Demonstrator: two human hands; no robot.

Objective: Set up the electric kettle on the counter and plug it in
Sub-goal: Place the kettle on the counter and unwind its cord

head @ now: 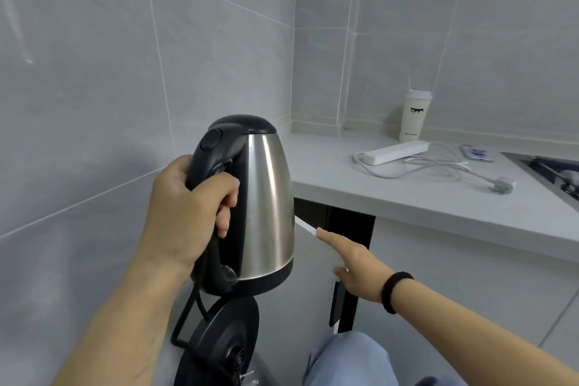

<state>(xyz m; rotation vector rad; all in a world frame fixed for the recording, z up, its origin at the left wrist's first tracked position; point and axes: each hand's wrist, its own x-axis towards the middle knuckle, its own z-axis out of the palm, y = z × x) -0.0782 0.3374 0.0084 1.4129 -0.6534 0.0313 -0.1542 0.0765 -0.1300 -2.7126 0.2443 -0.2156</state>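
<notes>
A stainless steel electric kettle point(266, 204) with a black lid and handle hangs in the air left of the counter, my left hand point(188, 210) shut around its handle. Below it dangles the round black kettle base point(225, 345) on its black cord point(185, 320), which runs up toward my left hand. My right hand point(354, 263), with a black band on the wrist, lies flat with fingers extended against the white cabinet door point(310, 276) under the counter. On the white counter point(407, 197) lies a white power strip point(396, 152) with its grey cable and plug point(501, 185).
A white lidded cup with a straw point(413, 117) stands at the back of the counter by the tiled wall. A small purple-white item point(477, 153) lies beside the cable. A sink or hob edge point(551, 172) is at the far right. My knee in light blue fabric point(347, 360) is below.
</notes>
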